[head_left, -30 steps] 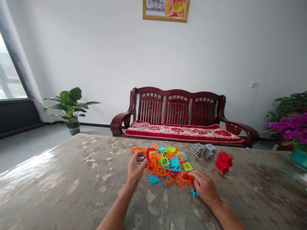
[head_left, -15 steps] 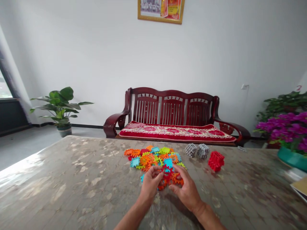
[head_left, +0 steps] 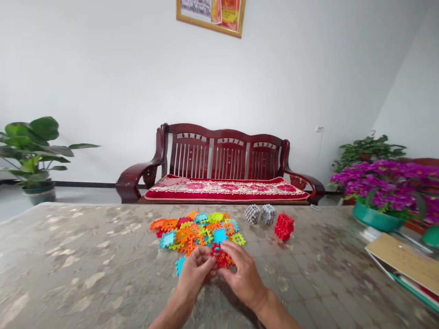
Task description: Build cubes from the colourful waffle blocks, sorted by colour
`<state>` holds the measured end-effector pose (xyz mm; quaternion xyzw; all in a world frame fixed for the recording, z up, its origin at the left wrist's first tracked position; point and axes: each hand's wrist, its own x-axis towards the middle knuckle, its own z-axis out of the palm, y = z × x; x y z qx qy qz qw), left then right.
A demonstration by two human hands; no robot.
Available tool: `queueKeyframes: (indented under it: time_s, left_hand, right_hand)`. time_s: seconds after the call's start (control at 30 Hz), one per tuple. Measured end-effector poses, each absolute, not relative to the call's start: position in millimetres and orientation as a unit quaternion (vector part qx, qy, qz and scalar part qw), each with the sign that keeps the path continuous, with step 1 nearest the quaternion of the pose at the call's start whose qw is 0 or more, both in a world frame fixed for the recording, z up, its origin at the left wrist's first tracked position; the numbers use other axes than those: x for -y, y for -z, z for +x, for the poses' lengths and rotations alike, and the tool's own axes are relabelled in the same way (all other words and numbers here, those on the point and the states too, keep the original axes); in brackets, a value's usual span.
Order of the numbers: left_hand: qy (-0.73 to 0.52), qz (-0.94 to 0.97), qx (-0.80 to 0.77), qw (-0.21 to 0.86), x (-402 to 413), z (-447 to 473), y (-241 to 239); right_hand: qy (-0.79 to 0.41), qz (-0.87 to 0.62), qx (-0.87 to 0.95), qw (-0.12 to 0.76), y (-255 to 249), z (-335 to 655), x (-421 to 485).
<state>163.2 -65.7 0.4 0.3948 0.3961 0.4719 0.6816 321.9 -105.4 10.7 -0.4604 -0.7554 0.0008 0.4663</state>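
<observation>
Room at left, tile pile (head_left: 193,230) ahead

I hold red plastic building pieces (head_left: 218,257), notch-edged and pierced, partly hidden, well short of the far edge of the surface (head_left: 318,265).

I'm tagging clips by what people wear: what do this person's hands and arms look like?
The left hand and right hand are bare, without gloves. No sleeve or watch shows on the visible part of the left forearm or right forearm. Any small rings can't be made out.
</observation>
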Motion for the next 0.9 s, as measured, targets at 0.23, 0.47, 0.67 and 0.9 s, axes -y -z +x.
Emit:
queueKeyframes:
  time_s: [0.23, 0.47, 0.67, 0.9]
  left_hand:
    - [-0.466, 0.442, -0.396, 0.656, 67, 163, 2]
    - [-0.574, 0.568, -0.446, 0.385, 60, 135, -3]
    - [-0.583, 0.574, -0.491, 0.298, 36, 107, 4]
    - [-0.579, 0.541, -0.522, 0.316, 20, 99, 12]
  right_hand:
    - [0.036, -0.474, 0.736, 0.481, -13, 332, 101]
    - [0.150, -0.647, 0.517, 0.541, -47, 427, 71]
    - [0.190, -0.763, 0.425, 0.449, -57, 498, 64]
    - [0.166, -0.825, 0.412, 0.350, -52, 513, 62]
